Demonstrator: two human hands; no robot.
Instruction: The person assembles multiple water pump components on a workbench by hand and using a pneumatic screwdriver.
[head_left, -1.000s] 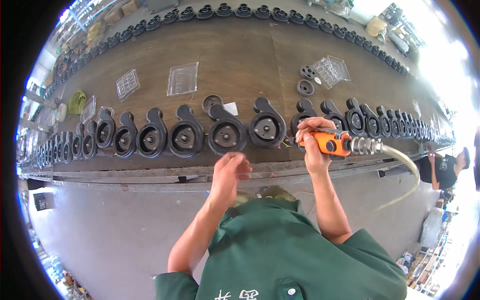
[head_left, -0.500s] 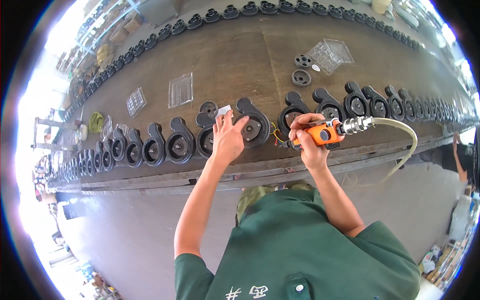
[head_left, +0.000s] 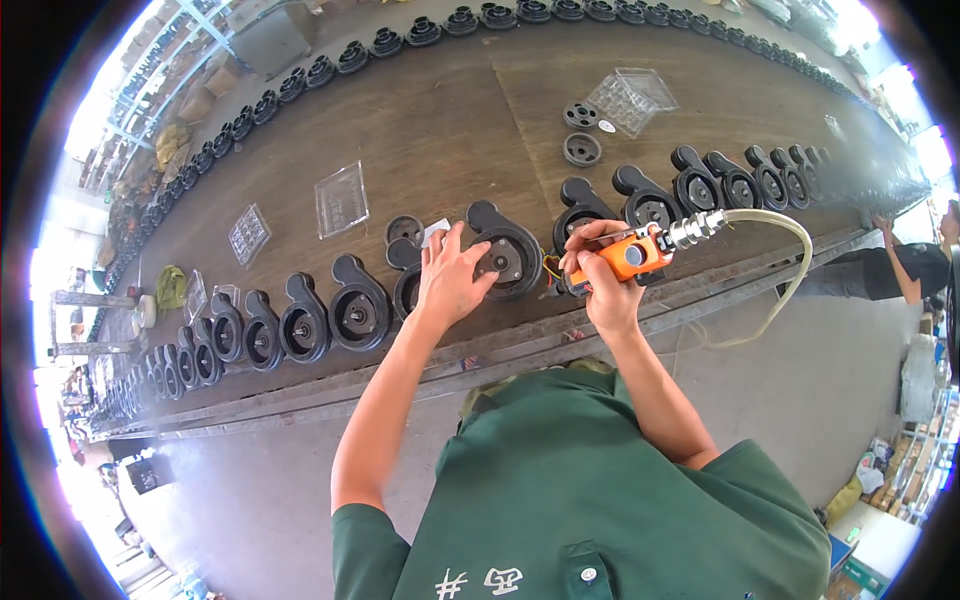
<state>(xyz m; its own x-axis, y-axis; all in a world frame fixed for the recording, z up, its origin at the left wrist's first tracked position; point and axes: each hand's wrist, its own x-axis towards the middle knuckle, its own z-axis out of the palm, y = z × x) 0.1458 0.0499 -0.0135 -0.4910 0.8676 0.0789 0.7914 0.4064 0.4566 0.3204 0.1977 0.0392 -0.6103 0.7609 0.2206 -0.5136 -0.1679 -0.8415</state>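
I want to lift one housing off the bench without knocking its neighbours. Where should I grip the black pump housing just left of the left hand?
Probably by the outlet neck of the black pump housing, from the far side: it juts toward the open bench, while the round body sits close beside its neighbour.

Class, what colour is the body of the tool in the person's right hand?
Orange, with a silver metal fitting; the tool in the right hand shows best in the head view.

- A long brown bench (head_left: pixel 470 120).
- Rows of black round parts (head_left: pixel 355 310) lie on it.
- Clear plastic trays (head_left: pixel 340 198) lie there too.
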